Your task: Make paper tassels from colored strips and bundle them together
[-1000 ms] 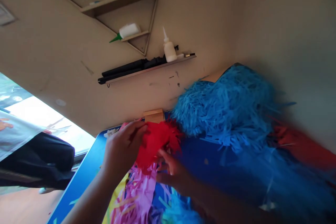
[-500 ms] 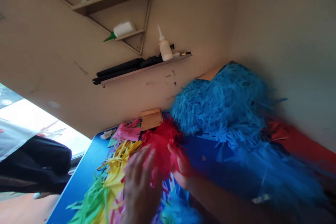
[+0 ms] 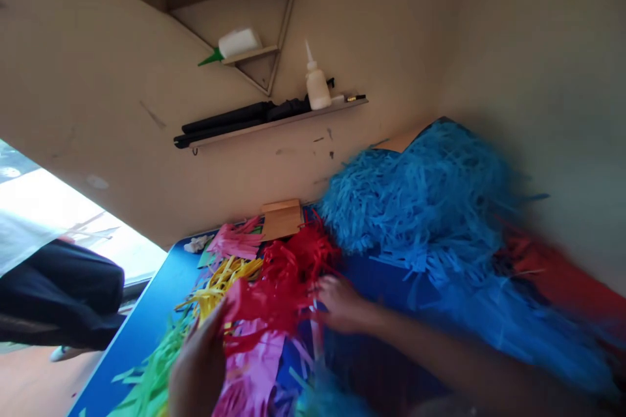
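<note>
A red fringed tissue paper (image 3: 274,303) stretches between my two hands over the table. My left hand (image 3: 200,358) grips its left end, above the yellow fringe (image 3: 227,277) and green fringe (image 3: 151,371). My right hand (image 3: 340,303), somewhat blurred, has its curled fingers on the right end. Behind the held piece lies more red fringe (image 3: 313,247). Pink fringed paper (image 3: 254,365) shows beneath the held piece, with blurred light-blue strips (image 3: 327,397) to its right.
A big heap of blue fringe (image 3: 415,189) fills the right of the blue table (image 3: 141,332), against the wall. A brown cardboard piece (image 3: 282,220) lies at the back. Above, a narrow shelf (image 3: 274,120) carries a glue bottle (image 3: 319,88). At left stands a person in dark trousers (image 3: 63,293).
My hands have moved apart, the left one leftward and down, spreading the red fringed paper sideways. Pink paper now shows more below it. The view has shifted slightly.
</note>
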`<state>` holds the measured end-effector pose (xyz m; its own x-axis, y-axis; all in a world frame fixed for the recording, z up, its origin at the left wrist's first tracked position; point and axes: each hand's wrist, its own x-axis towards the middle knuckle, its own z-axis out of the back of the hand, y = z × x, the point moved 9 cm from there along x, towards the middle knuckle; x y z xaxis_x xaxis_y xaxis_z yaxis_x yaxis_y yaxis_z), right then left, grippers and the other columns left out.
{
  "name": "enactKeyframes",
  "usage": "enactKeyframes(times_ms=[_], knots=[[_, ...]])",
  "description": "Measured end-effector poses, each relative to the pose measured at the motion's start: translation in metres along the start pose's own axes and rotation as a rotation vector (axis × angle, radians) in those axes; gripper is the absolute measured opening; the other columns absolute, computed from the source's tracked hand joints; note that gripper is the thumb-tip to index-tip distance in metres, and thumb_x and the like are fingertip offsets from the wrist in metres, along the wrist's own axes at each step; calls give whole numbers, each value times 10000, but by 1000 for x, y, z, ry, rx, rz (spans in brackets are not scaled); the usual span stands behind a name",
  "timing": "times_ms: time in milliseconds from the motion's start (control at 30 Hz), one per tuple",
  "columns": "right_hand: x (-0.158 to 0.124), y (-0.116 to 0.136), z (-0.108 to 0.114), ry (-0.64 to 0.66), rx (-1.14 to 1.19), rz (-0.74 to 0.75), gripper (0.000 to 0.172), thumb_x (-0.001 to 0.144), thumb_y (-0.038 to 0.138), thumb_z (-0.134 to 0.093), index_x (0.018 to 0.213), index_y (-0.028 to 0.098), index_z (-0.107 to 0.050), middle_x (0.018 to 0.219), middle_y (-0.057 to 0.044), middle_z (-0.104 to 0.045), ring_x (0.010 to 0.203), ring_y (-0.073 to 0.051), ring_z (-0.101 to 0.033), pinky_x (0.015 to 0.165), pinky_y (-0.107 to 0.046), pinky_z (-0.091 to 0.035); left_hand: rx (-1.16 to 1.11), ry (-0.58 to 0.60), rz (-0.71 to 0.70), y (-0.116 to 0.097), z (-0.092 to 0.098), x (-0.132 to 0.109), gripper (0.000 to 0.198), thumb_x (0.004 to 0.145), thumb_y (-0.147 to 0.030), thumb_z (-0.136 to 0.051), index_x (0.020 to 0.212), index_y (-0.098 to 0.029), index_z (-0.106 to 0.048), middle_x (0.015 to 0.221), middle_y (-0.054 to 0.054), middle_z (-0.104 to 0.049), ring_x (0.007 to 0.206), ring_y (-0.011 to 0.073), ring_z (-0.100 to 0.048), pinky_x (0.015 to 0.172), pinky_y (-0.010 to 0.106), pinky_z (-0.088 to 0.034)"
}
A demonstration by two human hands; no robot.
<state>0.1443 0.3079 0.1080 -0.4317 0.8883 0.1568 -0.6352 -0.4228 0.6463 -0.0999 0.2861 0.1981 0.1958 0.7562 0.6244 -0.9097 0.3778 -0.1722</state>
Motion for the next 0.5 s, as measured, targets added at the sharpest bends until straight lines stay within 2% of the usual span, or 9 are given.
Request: enactKeyframes(times_ms=[67,133,200,300,400,467,500], knots=[[24,-13,-1,72,-208,-27,439,885,372,-633,1251,130,-644,1413,-188,-530,1377,-342,-374,1165,-535,-174,-11,-27,62,29,28,3,509,917,-298,-437,1414,-402,-476,1213,2,-721,1090,264,-688,994,429,-536],[54,-22,-1,101,-259,-45,433,867,363,-655,1205,93,-665,1381,-219,-550,1367,-363,-381,1160,-557,-135,6,-31,77,42,49,7,531,910,-319,-454,1427,-440,-444,1269,-37,-689,1151,265,-655,1064,449,-485],[84,-28,5,118,-306,-71,401,864,359,-657,1149,79,-689,1309,-226,-604,1312,-363,-446,1141,-561,-169,45,-16,59,42,59,12,537,909,-322,-463,1426,-463,-434,1279,-59,-680,1171,261,-644,1071,445,-484],[116,-27,31,71,-326,-108,277,841,264,-661,1057,105,-726,1235,-195,-656,1256,-355,-494,1113,-567,-200,88,-6,-19,23,59,18,548,925,-282,-429,1456,-414,-403,1282,-28,-682,1094,237,-688,1059,421,-492],[112,-6,65,-43,-298,-120,219,849,151,-588,1008,142,-739,1158,-151,-693,1258,-342,-485,1113,-572,-183,168,-40,-103,-6,48,20,549,919,-202,-383,1455,-310,-421,1258,44,-697,1060,232,-704,1100,441,-431],[85,21,78,-138,-254,-110,285,917,158,-478,1076,162,-715,1176,-130,-682,1229,-298,-511,1102,-516,-253,234,-35,-142,-25,34,20,520,895,-154,-366,1389,-236,-507,1244,96,-700,1117,254,-677,1134,474,-364],[66,38,78,-166,-214,-90,312,953,196,-433,1115,179,-699,1184,-110,-678,1172,-261,-552,1064,-452,-331,260,-16,-151,-34,25,21,506,882,-133,-361,1348,-205,-547,1249,118,-694,1145,264,-662,1146,486,-331]])
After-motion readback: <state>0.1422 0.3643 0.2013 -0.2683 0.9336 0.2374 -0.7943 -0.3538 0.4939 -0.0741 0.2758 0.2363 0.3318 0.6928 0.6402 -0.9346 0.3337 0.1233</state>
